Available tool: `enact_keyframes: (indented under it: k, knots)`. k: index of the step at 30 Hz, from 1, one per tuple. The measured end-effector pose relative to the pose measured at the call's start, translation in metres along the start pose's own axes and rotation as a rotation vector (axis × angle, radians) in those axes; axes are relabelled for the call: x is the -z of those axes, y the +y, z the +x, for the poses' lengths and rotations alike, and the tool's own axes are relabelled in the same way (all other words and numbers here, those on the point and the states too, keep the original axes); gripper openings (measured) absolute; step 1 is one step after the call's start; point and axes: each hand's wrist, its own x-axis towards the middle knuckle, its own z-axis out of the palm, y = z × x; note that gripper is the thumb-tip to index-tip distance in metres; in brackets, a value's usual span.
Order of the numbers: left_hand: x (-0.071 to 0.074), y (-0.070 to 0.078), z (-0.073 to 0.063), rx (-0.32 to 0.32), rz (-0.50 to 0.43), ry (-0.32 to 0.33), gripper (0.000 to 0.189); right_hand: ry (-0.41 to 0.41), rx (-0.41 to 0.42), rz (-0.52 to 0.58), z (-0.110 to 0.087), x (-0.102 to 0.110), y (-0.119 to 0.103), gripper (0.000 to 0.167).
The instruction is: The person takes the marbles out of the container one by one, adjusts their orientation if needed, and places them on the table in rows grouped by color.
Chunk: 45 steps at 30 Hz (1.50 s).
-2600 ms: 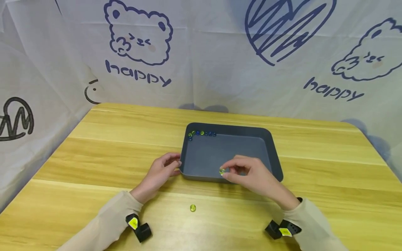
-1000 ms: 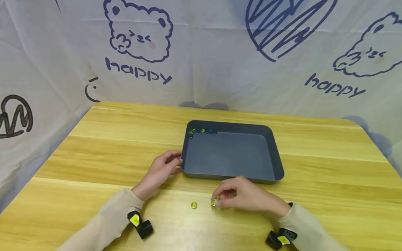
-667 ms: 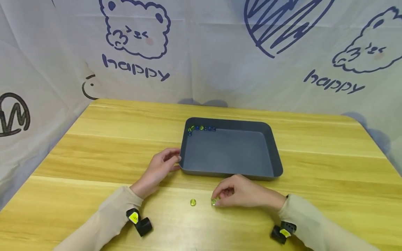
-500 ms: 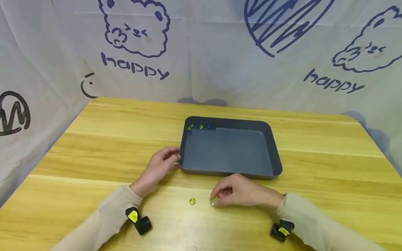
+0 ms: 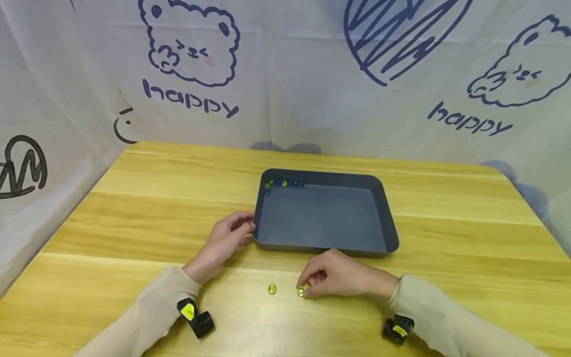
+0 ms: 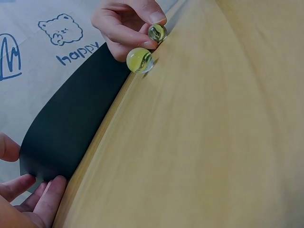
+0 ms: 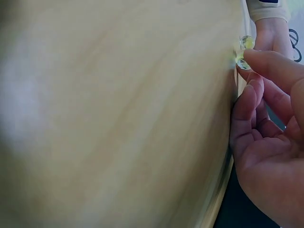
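Observation:
My right hand (image 5: 334, 272) pinches a clear marble with yellow-green swirls (image 5: 301, 291) between thumb and fingertips, low at the table in front of the tray. A second yellow-green marble (image 5: 272, 288) lies on the wood just to its left; the left wrist view shows this loose marble (image 6: 139, 60) larger and nearer. My left hand (image 5: 223, 243) grips the near-left corner of the dark grey rectangular tray (image 5: 325, 248), thumb at the rim and fingers against the outer wall. In the right wrist view the thumb and fingers partly cover the held marble (image 7: 243, 61).
Inside the tray, several blue and yellow-green marbles (image 5: 284, 183) line the far wall at the left corner, one blue marble (image 5: 267, 191) in front of them. The wooden table (image 5: 134, 208) extends around, with a printed white cloth (image 5: 303, 89) behind.
My right hand has carried its marble from over the tray's front edge down to the table, beside the loose one, and has since stayed nearly still. The left hand remains at the tray.

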Motion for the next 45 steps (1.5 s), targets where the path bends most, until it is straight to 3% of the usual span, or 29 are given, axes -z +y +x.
enact_keyframes:
  k: [27,45]
  knots:
    - [-0.0011,-0.0004,-0.0003,0.002,-0.005,0.011,0.038,-0.016,-0.018,0.009,0.0005,-0.0001,0.0008,0.012]
    - [-0.0013,-0.0047,0.0013,-0.018,-0.014,0.016,0.038,-0.052,-0.061,0.099,0.0010,0.0024,0.0026,0.023]
